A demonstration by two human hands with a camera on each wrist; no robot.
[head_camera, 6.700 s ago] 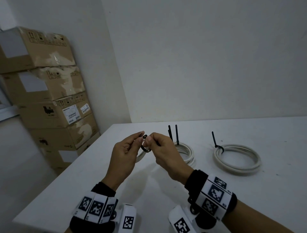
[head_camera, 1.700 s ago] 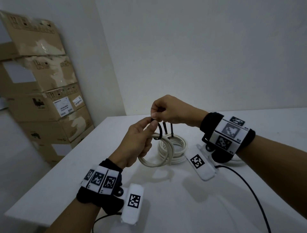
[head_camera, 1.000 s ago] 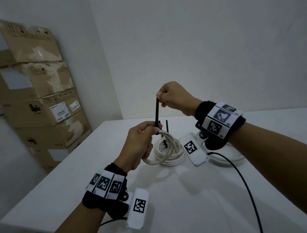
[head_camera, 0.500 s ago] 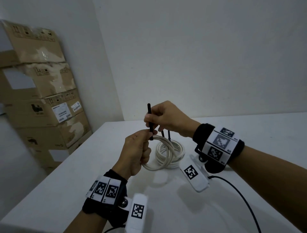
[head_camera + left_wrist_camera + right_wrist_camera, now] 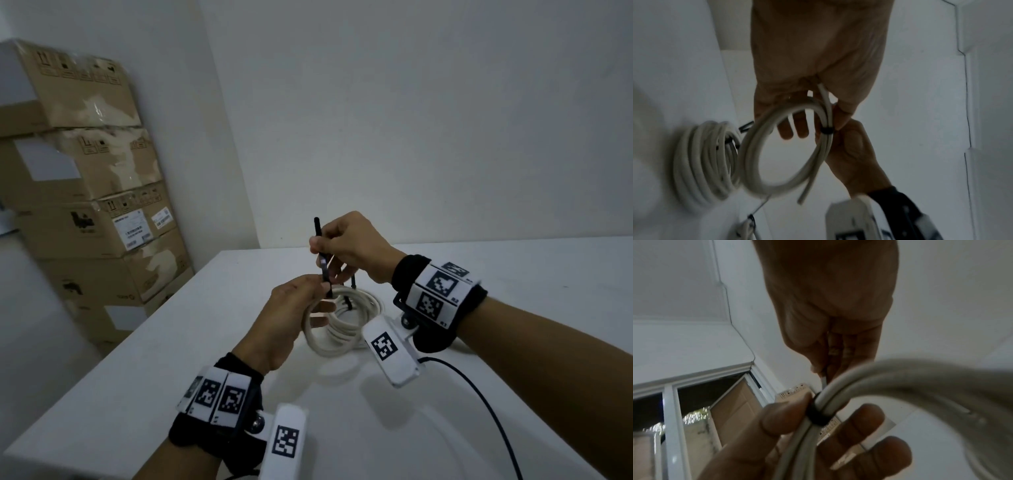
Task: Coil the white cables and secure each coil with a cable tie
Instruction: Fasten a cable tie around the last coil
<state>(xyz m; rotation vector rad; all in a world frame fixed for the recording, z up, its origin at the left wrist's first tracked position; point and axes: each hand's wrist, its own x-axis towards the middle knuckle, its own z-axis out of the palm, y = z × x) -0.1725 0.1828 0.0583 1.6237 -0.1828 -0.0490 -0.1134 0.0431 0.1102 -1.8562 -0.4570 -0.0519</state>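
- Held above the table (image 5: 212, 346), near its far left corner: small coil of white cable (image 5: 785, 146), upright, clear of the surface.
- Left hand (image 5: 291, 318) gripped the coil at its top, thumb and forefinger pinching the strands right at the black cable tie (image 5: 826, 130); other fingers reached through the loop.
- Right hand (image 5: 349, 246) pinched the free tail of the tie (image 5: 320, 246) just above the left hand; tail stood nearly vertical, tip poking out above the fingers.
- Tie band seen wrapped snug round the bundled strands in both wrist views; one loose cable end (image 5: 804, 194) hung free below the coil.
- Second coil (image 5: 359, 308) lay flat on the table just behind the held one, already bound with black ties (image 5: 352, 282) sticking up.
- Stack of cardboard boxes (image 5: 85, 212) stood against the left wall, well apart from the work.
- Step judged: cinching the tie on this coil, close to finished. Coiling itself looked done.
- Next move would call for a steady pull along the tail while bracing the tie head with the left thumb, until the strands cannot slip; then setting the coil down beside the other.
- Risk noted: loose end could slide out if the band stayed slack.
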